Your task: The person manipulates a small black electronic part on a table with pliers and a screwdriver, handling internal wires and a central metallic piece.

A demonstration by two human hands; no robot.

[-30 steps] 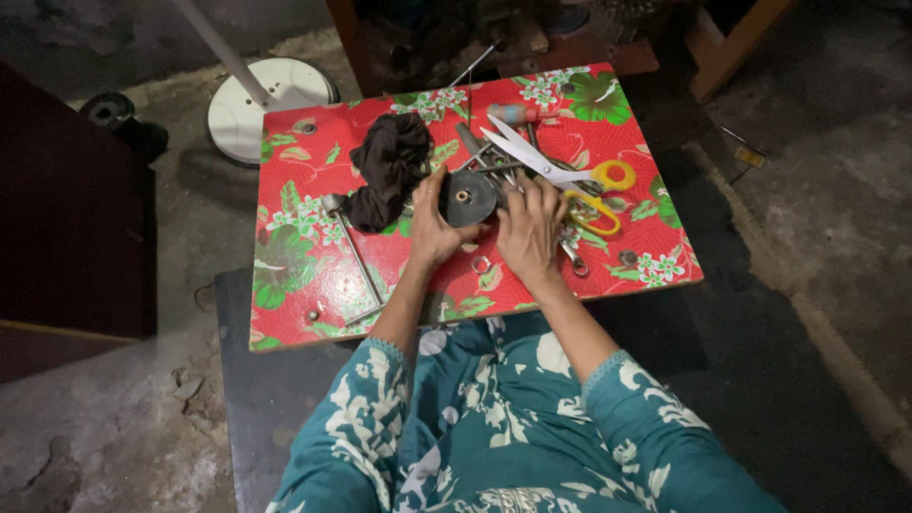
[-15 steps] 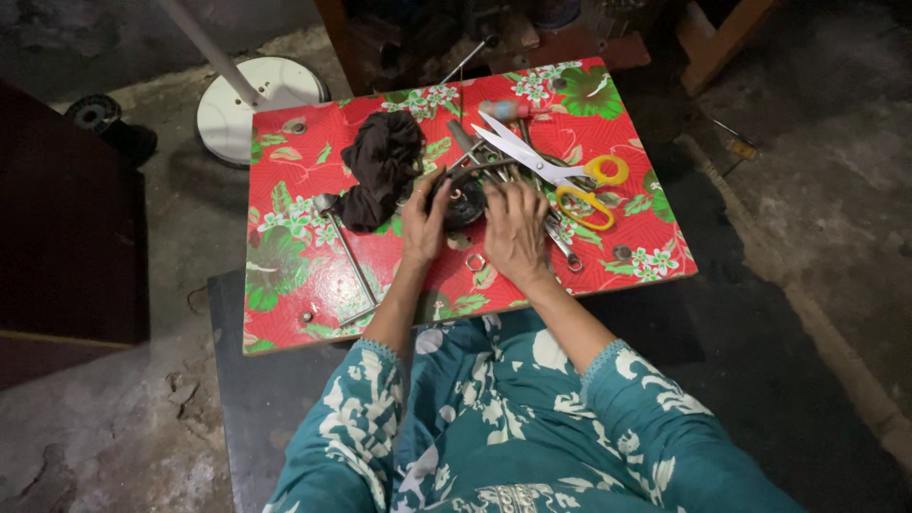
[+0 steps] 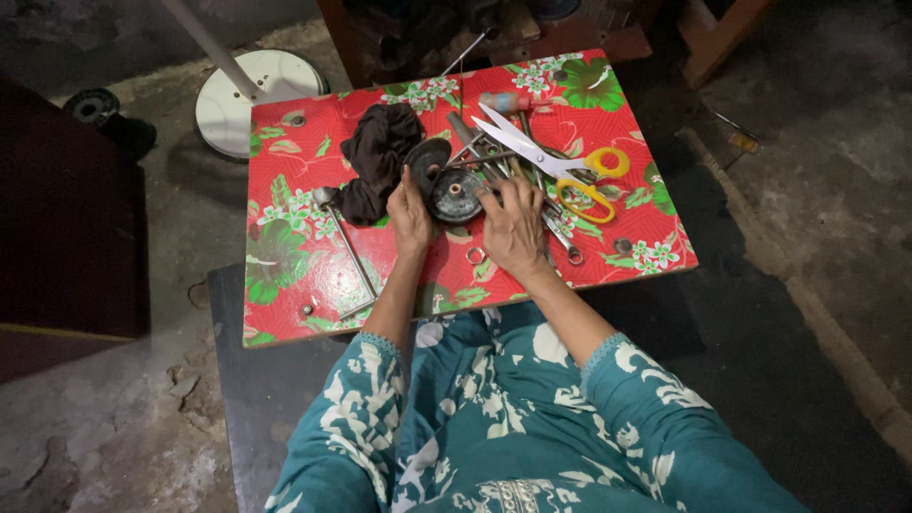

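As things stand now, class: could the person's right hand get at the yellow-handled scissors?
Probably yes. The right hand lies flat on the metal tools, and the yellow-handled scissors lie on top of that pile just beyond its fingertips, with nothing covering them.

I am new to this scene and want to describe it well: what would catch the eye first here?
First, the bright red flowered table top against the dim floor. At its middle, the left hand and right hand flank a dark round disc. Just beyond the right hand lie scissors with yellow handles over metal tools, and a dark cloth sits left of the disc.
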